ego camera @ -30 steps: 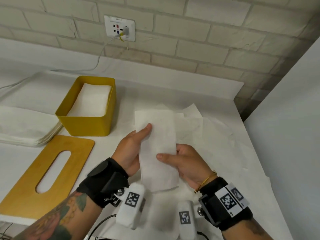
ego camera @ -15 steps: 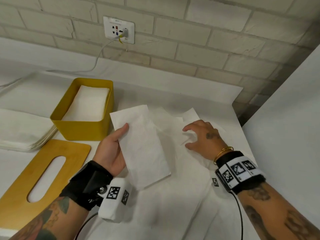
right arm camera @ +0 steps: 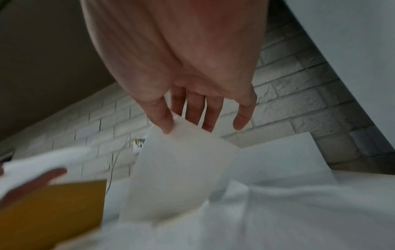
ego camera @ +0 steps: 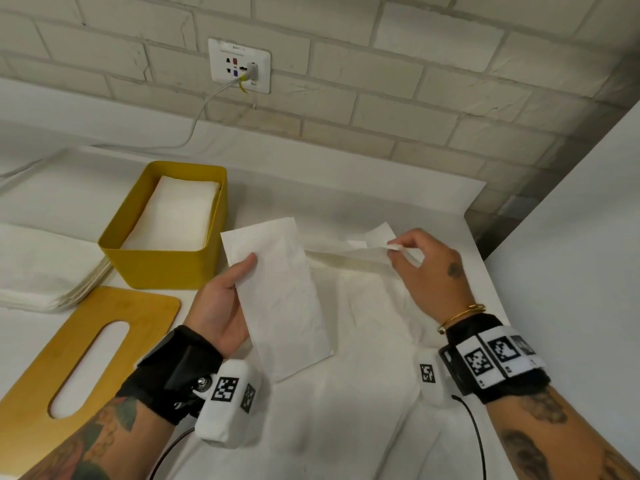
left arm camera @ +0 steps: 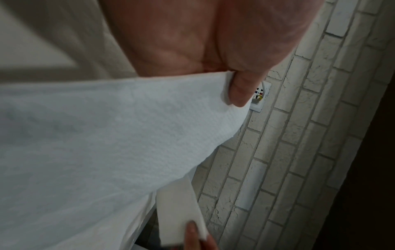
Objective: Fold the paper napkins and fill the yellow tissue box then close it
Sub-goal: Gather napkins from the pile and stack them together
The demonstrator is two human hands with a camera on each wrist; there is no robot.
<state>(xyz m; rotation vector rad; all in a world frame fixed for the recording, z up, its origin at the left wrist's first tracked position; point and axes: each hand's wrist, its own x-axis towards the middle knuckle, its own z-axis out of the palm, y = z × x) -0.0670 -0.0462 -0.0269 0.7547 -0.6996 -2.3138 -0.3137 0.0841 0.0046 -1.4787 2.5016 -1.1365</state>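
Observation:
The yellow tissue box stands open at the left, with folded white napkins stacked inside. Its wooden lid, cut with an oval slot, lies flat in front of it. My left hand holds a folded napkin above the table, thumb on top. My right hand pinches the corner of another napkin between thumb and forefinger and lifts it off the loose sheets. The right wrist view shows that lifted napkin hanging from the fingertips.
A stack of unfolded napkins lies left of the box. A brick wall with a socket and cable runs behind the table. A white panel rises at the right.
My right hand let go of the folded napkin, reached right to the loose sheets and lifted one by its corner. My left hand carried the folded napkin left, toward the box.

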